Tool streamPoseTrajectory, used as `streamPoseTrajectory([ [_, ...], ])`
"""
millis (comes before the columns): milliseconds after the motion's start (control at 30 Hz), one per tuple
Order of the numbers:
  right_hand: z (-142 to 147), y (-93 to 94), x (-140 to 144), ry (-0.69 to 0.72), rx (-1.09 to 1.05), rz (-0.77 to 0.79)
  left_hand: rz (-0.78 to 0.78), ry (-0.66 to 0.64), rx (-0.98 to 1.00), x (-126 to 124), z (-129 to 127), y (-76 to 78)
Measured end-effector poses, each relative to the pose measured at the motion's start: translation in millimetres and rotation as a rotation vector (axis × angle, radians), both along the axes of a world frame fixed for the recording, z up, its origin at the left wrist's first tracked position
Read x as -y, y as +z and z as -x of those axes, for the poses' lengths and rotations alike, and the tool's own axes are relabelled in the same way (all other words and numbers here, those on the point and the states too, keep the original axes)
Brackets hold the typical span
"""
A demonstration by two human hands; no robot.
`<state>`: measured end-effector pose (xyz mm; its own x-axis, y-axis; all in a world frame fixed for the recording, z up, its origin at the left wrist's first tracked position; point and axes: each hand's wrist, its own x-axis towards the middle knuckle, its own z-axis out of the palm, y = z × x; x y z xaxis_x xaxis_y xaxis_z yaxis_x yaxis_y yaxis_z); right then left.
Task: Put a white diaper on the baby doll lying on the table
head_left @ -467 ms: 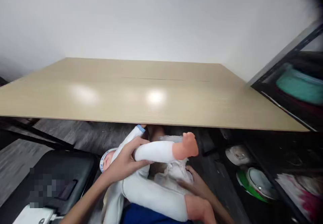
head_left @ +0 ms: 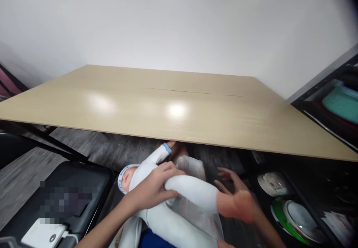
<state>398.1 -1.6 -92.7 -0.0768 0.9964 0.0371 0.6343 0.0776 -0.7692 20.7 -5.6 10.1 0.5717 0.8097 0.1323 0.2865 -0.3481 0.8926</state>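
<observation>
Below the table (head_left: pixel 179 102), left hand (head_left: pixel 152 190) around doll's leg (head_left: pixel 192 192).

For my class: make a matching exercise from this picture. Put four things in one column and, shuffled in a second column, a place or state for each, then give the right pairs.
Things
1. left hand
2. right hand
3. doll
4. green-rimmed plate

Places or states
A. lying below the table's near edge, dressed in white
B. gripping the doll's raised leg
C. on a dark shelf at the right
D. fingers spread, by the doll's bare foot

Pairs: 1-B, 2-D, 3-A, 4-C
</observation>
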Motion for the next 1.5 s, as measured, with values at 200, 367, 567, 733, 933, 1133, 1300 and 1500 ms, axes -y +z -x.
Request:
streamPoseTrajectory([
  [200,77.7,90.0,-53.4,0.540,0.225,-0.265,-0.159,-0.152,-0.151,16.6,-23.2,-25.1],
  [367,173.4,86.0,-80.8,0.929,0.572,-0.305,-0.366,-0.262,-0.240,37.1,-34.1,-31.3],
  [567,217.4,80.3,-83.0,0.960,0.796,-0.129,-0.448,-0.151,-0.290,58.9,-31.9,-13.9],
  [733,205.3,111.9,-53.4,0.799,0.647,-0.237,-0.690,0.145,-0.069,94.6,-17.9,-13.3],
  [933,163.5,169.7,-15.9,0.477,0.236,-0.405,-0.986,0.872,0.099,104.9,38.4,-50.4],
  [1133,137.3,208.8,-19.1,0.067,0.059,-0.507,-0.900,0.844,-0.006,39.8,71.7,-39.4],
  [1300,120.7,212.4,-54.1,-0.064,0.093,-0.487,-0.476,0.747,-0.246,-27.8,75.9,9.2],
  [1500,68.1,211.6,-107.7,0.033,0.705,-0.338,-0.437,0.518,-0.474,-97.0,86.0,55.0],
])
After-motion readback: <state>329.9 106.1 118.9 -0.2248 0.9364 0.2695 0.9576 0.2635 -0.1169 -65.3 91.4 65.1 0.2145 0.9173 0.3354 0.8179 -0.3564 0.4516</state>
